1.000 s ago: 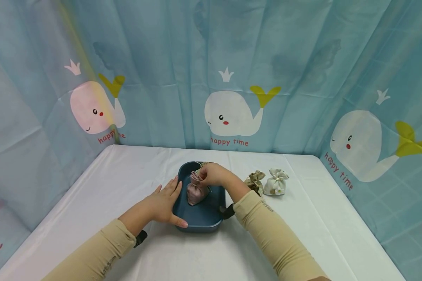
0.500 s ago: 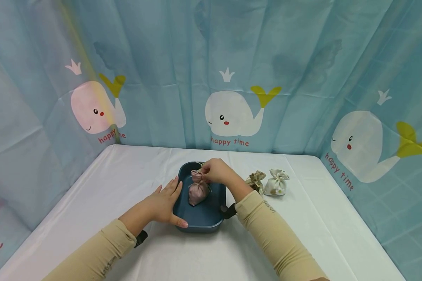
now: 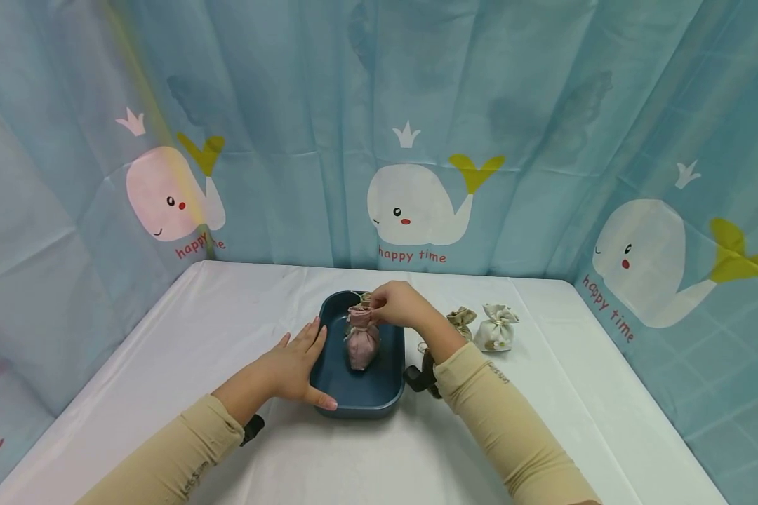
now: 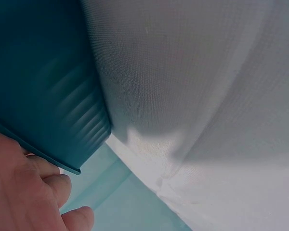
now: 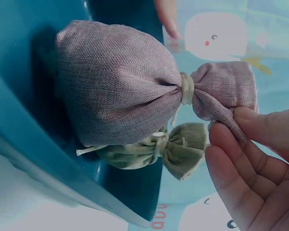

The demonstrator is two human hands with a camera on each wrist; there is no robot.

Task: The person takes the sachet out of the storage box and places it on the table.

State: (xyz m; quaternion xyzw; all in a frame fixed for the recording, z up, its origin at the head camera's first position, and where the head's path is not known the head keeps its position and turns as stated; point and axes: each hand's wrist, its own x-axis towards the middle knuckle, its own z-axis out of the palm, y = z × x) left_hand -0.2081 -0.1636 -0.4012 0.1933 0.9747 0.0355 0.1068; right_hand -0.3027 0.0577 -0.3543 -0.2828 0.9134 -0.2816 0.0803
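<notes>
Between thumb and fingers, my right hand [image 3: 399,306] pinches the gathered neck of a pink cloth drawstring pouch [image 3: 362,347]. The pouch is inside a dark blue rectangular tub [image 3: 347,389], its body low and its neck up. In the right wrist view, the pouch [image 5: 118,82] has a pale cord tied round its neck. Behind it in the tub is a green patterned pouch [image 5: 130,155], mostly hidden in the head view. My left hand [image 3: 293,365] rests against the tub's left rim with fingers spread. In the left wrist view, its fingers [image 4: 58,185] lie along the rim.
On the white-covered table [image 3: 253,301], right of the tub, stand a white pouch [image 3: 496,328] and a brown-gold pouch [image 3: 462,321], partly covered by my right wrist. A blue whale-print curtain [image 3: 290,175] hangs behind and on both sides.
The right hand has moved slightly right and away from me, carrying the pink pouch a little right inside the tub. The pouch now stands more upright. The left hand and tub have stayed put.
</notes>
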